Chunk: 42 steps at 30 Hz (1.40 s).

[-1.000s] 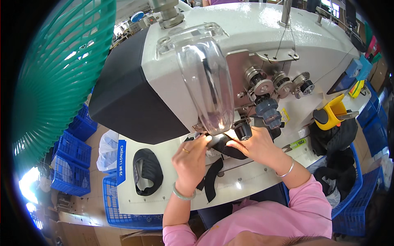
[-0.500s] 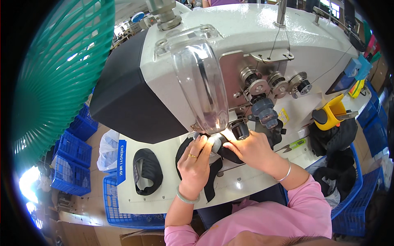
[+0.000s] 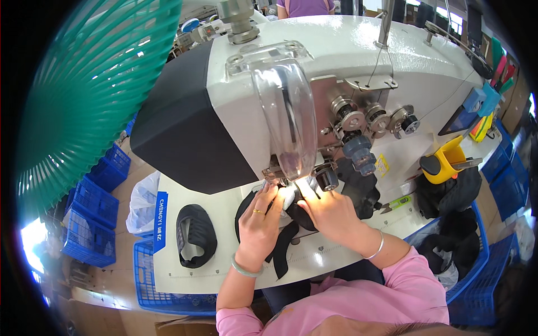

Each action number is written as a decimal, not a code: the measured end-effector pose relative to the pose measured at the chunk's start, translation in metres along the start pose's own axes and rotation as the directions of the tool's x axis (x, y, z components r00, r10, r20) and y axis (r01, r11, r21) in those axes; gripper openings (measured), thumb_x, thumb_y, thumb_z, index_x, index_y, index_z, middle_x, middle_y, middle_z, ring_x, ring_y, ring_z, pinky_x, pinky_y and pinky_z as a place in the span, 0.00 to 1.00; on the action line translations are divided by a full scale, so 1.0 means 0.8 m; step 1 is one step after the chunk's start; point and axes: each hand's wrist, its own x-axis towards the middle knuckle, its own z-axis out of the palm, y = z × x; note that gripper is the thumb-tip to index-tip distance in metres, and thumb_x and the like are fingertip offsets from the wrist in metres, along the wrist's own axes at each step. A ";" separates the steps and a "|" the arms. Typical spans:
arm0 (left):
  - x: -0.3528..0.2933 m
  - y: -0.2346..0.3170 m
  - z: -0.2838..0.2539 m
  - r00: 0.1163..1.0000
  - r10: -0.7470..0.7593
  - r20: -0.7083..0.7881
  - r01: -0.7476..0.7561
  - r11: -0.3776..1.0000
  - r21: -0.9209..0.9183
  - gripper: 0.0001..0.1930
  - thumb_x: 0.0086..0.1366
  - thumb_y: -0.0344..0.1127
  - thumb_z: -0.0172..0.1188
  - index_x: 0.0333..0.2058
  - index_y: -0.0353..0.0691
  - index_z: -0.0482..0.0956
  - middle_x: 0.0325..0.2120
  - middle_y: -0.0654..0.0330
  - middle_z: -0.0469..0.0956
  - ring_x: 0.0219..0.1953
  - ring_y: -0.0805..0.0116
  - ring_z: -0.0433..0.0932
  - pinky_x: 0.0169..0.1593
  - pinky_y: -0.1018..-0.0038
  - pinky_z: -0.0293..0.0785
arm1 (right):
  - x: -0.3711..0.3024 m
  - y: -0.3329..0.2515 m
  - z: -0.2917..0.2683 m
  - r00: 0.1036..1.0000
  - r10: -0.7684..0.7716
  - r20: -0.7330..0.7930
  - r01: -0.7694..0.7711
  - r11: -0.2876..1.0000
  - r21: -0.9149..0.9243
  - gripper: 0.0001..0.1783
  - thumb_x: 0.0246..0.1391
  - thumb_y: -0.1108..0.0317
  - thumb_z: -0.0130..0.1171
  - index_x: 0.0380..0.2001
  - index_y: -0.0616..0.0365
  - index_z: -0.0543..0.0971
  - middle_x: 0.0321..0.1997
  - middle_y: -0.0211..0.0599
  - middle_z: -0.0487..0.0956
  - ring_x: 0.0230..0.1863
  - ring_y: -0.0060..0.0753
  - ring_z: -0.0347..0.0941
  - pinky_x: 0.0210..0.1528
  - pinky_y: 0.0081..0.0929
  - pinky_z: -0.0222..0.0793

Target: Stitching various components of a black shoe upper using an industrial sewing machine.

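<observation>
Under the lit needle area of a large white sewing machine [image 3: 241,112], both my hands grip a black shoe upper [image 3: 300,217] with a grey patch. My left hand [image 3: 259,221] holds its left side, fingers pressed together near the presser foot. On the other side, my right hand [image 3: 334,217] pinches the edge, index finger stretched toward the needle. A black strip [image 3: 284,249] hangs from the work over the table's ruler edge. The needle and stitching are hidden by the clear guard [image 3: 287,117] and glare.
Another black shoe upper [image 3: 208,243] lies left on the white table [image 3: 168,274]. Green-handled snips [image 3: 399,203], a yellow holder [image 3: 448,159] and black pieces [image 3: 448,193] are on the right. A green fan [image 3: 84,101] stands at left; blue baskets [image 3: 147,269] flank the table.
My right hand has shifted left, closer to my left hand, and its fingers lie straighter toward the needle. The whole view has moved slightly.
</observation>
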 end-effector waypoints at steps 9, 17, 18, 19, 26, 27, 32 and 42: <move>0.007 -0.008 -0.004 0.956 -0.292 -0.015 0.269 0.898 -0.348 0.11 0.47 0.18 0.62 0.33 0.33 0.82 0.29 0.55 0.80 0.37 0.57 0.82 0.42 0.71 0.79 | 0.002 0.007 -0.010 0.995 -0.023 0.095 0.008 0.988 0.153 0.12 0.58 0.60 0.54 0.38 0.56 0.74 0.25 0.40 0.71 0.21 0.42 0.74 0.21 0.33 0.70; 0.003 -0.001 0.003 0.988 -0.093 -0.123 0.069 0.980 -0.187 0.11 0.48 0.18 0.62 0.33 0.34 0.82 0.31 0.56 0.80 0.33 0.58 0.81 0.40 0.71 0.77 | 0.003 0.007 -0.009 0.995 -0.010 0.099 -0.005 0.988 0.154 0.12 0.58 0.60 0.54 0.40 0.56 0.75 0.24 0.40 0.71 0.20 0.43 0.74 0.21 0.34 0.70; 0.003 -0.001 0.003 0.989 -0.091 -0.120 0.068 0.980 -0.187 0.11 0.48 0.18 0.62 0.33 0.34 0.82 0.31 0.56 0.80 0.33 0.58 0.81 0.40 0.71 0.77 | 0.003 0.007 -0.009 0.995 -0.010 0.098 -0.006 0.988 0.154 0.12 0.58 0.60 0.53 0.39 0.56 0.75 0.25 0.40 0.71 0.20 0.43 0.74 0.21 0.34 0.70; 0.004 -0.001 0.003 0.991 -0.073 -0.108 0.053 0.983 -0.178 0.11 0.47 0.18 0.62 0.32 0.34 0.82 0.32 0.56 0.80 0.35 0.57 0.81 0.42 0.70 0.77 | 0.002 0.006 -0.009 0.995 -0.009 0.097 -0.006 0.988 0.153 0.12 0.58 0.61 0.53 0.39 0.56 0.75 0.25 0.40 0.71 0.20 0.43 0.74 0.21 0.34 0.70; 0.006 -0.006 0.001 0.996 -0.018 -0.087 0.003 0.986 -0.167 0.12 0.47 0.17 0.62 0.33 0.33 0.81 0.34 0.55 0.79 0.37 0.56 0.80 0.46 0.67 0.77 | -0.001 -0.003 -0.002 0.997 0.013 0.074 -0.022 0.992 0.121 0.12 0.58 0.61 0.53 0.38 0.58 0.73 0.25 0.42 0.70 0.20 0.44 0.74 0.21 0.34 0.70; 0.006 -0.007 0.001 0.996 -0.017 -0.088 0.002 0.986 -0.165 0.12 0.47 0.17 0.62 0.33 0.33 0.81 0.34 0.55 0.79 0.37 0.56 0.80 0.46 0.67 0.77 | 0.000 -0.005 -0.002 0.995 0.024 0.092 -0.034 0.993 0.110 0.12 0.58 0.61 0.53 0.38 0.58 0.72 0.24 0.42 0.70 0.20 0.44 0.74 0.21 0.34 0.71; 0.006 -0.013 0.002 0.998 0.017 -0.060 -0.025 0.991 -0.135 0.13 0.47 0.17 0.62 0.34 0.33 0.81 0.36 0.56 0.78 0.39 0.56 0.81 0.46 0.67 0.78 | 0.000 -0.004 0.004 0.996 0.033 0.082 -0.042 0.993 0.111 0.14 0.59 0.60 0.53 0.42 0.58 0.71 0.25 0.43 0.70 0.20 0.43 0.74 0.22 0.35 0.72; 0.007 -0.013 0.010 0.917 -0.397 -0.035 0.346 0.838 -0.422 0.09 0.50 0.20 0.64 0.31 0.35 0.83 0.28 0.58 0.81 0.35 0.59 0.82 0.40 0.72 0.78 | -0.002 -0.003 -0.008 0.997 0.036 0.068 -0.044 0.992 0.121 0.15 0.58 0.58 0.53 0.43 0.56 0.75 0.22 0.40 0.71 0.18 0.43 0.73 0.21 0.34 0.69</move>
